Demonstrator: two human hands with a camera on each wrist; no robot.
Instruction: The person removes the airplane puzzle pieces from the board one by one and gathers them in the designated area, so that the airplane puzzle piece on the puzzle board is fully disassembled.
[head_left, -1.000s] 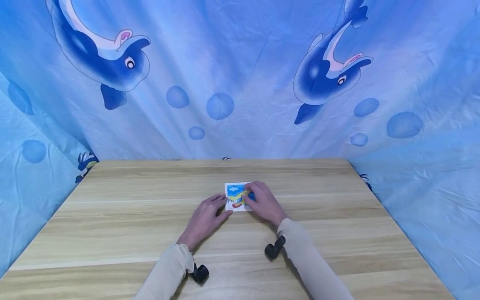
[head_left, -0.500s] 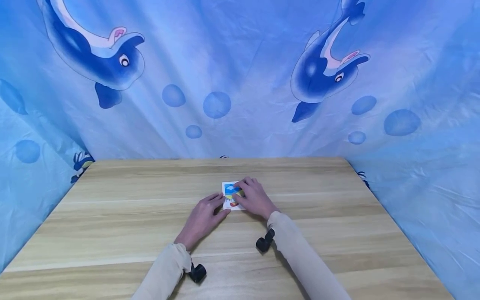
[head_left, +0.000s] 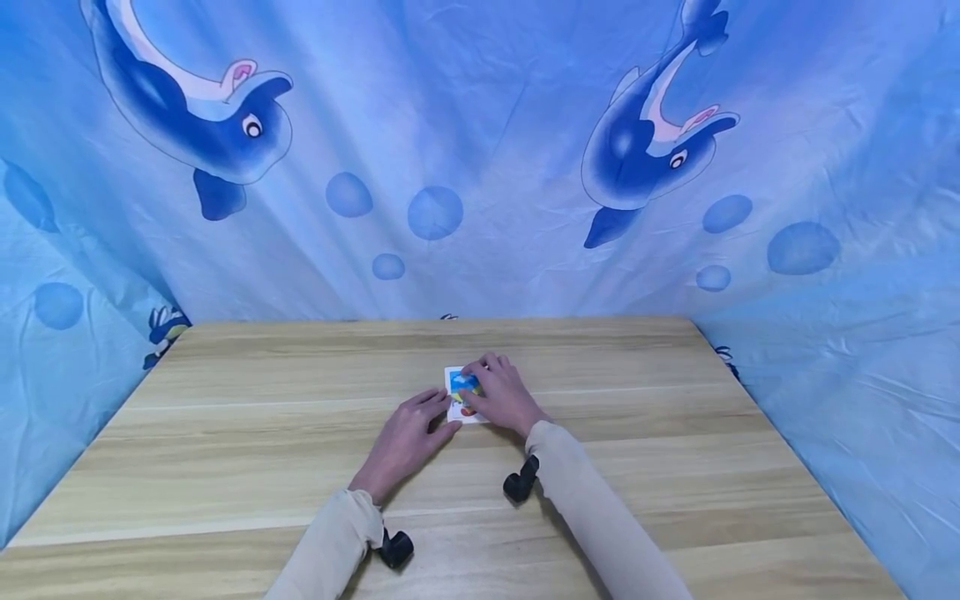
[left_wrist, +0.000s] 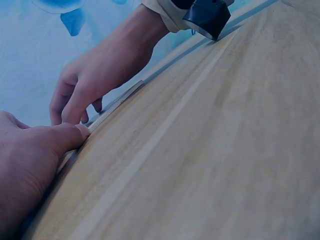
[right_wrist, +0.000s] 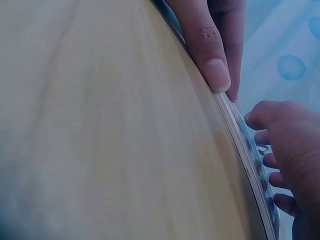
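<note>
A small, flat, square picture board lies on the table, its white border around a blue, yellow and red print. My left hand holds its left side, the thumb at the near corner and the fingers at the left edge. In the right wrist view, that left thumb presses against the layered edge of the board. The fingers of my right hand rest on the picture, covering its right part. Its bent fingertips touch the surface in the right wrist view; no loose piece shows between them.
The wood-grain tabletop stretches around both hands. Behind and beside it hangs a blue cloth printed with dolphins and bubbles. A black camera sits on the left wrist and another black camera on the right.
My right hand has slid left across the board and covers more of the picture. The left hand has stayed at the board's left side. The head view has shifted slightly.
</note>
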